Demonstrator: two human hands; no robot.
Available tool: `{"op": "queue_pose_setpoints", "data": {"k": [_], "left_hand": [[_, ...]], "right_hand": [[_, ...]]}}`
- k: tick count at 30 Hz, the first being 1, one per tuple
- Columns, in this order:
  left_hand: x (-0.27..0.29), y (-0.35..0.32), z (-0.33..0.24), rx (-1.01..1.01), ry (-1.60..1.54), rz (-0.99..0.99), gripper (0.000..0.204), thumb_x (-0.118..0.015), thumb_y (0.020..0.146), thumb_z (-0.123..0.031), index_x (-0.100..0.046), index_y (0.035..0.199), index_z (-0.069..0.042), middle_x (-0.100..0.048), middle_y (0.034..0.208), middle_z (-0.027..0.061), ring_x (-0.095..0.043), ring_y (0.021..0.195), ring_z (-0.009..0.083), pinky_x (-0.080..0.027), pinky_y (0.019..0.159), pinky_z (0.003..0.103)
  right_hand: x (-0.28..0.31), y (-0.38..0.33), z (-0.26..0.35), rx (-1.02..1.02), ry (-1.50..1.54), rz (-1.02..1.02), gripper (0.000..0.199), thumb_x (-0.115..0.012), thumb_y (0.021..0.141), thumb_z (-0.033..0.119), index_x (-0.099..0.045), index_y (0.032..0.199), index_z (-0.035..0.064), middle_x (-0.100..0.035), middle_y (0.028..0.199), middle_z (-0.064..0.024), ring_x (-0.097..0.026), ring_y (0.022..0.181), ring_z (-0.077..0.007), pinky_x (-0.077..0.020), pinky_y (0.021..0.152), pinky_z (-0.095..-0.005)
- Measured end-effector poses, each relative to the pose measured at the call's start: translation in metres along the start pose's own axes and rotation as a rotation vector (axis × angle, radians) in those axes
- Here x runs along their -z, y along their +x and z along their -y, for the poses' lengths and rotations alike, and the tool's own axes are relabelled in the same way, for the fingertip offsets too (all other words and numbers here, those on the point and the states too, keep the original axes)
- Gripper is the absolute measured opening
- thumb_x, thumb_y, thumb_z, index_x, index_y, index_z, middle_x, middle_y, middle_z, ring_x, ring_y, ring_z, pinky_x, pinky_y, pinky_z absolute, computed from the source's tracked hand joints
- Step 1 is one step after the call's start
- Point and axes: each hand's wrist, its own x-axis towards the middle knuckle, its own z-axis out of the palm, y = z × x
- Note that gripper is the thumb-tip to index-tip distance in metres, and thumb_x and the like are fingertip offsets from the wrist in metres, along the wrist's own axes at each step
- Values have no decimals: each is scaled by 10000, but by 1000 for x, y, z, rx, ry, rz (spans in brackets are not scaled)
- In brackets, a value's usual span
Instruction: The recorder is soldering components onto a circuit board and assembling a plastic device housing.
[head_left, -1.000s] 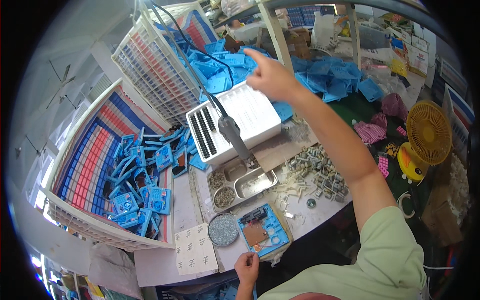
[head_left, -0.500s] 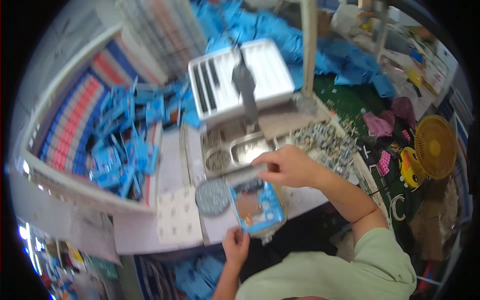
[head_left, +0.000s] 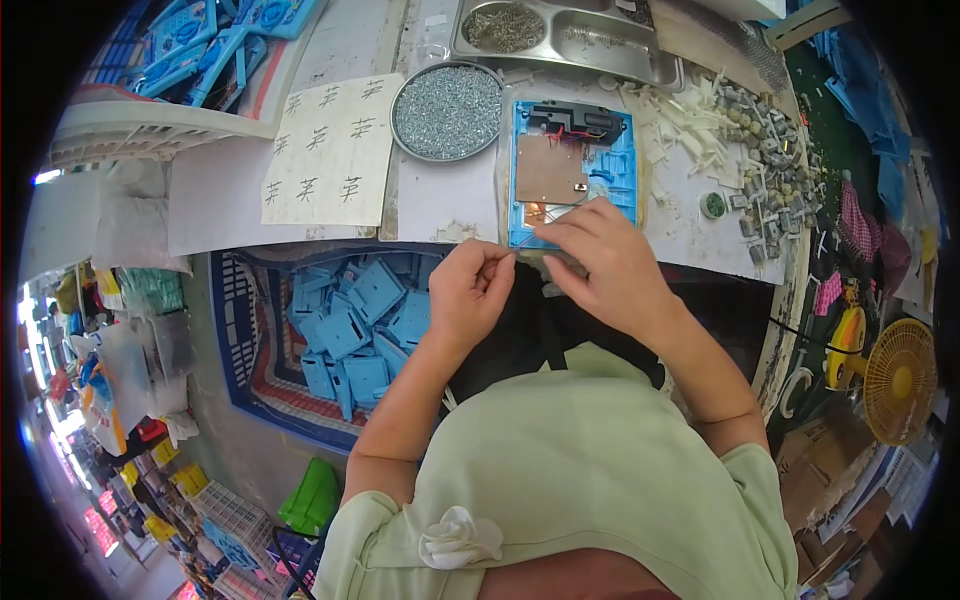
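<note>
You are now bringing your right hand [head_left: 610, 265] down to the near edge of the blue housing [head_left: 624, 165]; a second ago you were stretching that arm out over the white tray. Your left hand [head_left: 468, 288] is waiting by the near left corner, as before, so both hands are now meeting at the same piece, and the work in hand seems to be centring there. The housing is lying open side up at the worktop's [head_left: 440, 200] near edge, showing its brown board [head_left: 549, 168] and black block [head_left: 578, 120], with the round dish [head_left: 447, 158] of small metal pieces sitting to its left. Your left fingers are curling, thumb against them; your right fingers are reaching over the housing's lower edge, thumb held apart. Whether either hand is pinching something thin, you are not showing clearly enough to tell.
</note>
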Motion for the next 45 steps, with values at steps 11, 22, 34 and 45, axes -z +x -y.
{"op": "queue_pose_setpoints", "data": {"k": [11, 22, 34, 45], "left_hand": [[-6, -11, 6, 73, -19, -1, 77, -696, 920, -34, -642, 871, -7, -604, 725, 49, -543, 610, 88, -447, 544, 250], [-15, -28, 17, -88, 182, 186, 55, -688, 865, -50, -649, 903, -39, -601, 789, 128, -613, 691, 327, -494, 605, 386], [16, 49, 7, -320, 56, 324, 177, -788, 776, 8, -680, 910, -34, -624, 820, 91, -605, 695, 226, -494, 619, 321], [34, 72, 14, -423, 97, 546, 197, -838, 770, -88, -771, 956, -93, -647, 806, 73, -642, 711, 236, -517, 610, 337]], "right_hand": [[-28, 5, 6, -57, -87, -97, 246, -781, 759, 111, -671, 973, 64, -658, 956, -86, -605, 941, -294, -489, 794, -410], [-41, 3, 4, -28, -157, -125, 250, -812, 721, 166, -649, 902, 108, -624, 923, -58, -578, 902, -269, -424, 748, -403], [-23, 7, 4, 3, -191, -102, 281, -785, 707, 162, -668, 951, 85, -638, 949, -77, -573, 855, -293, -420, 717, -433], [226, 176, -191, -113, -145, -622, 210, -719, 900, 166, -704, 989, -24, -712, 844, -85, -657, 763, -166, -519, 708, -302]]}}
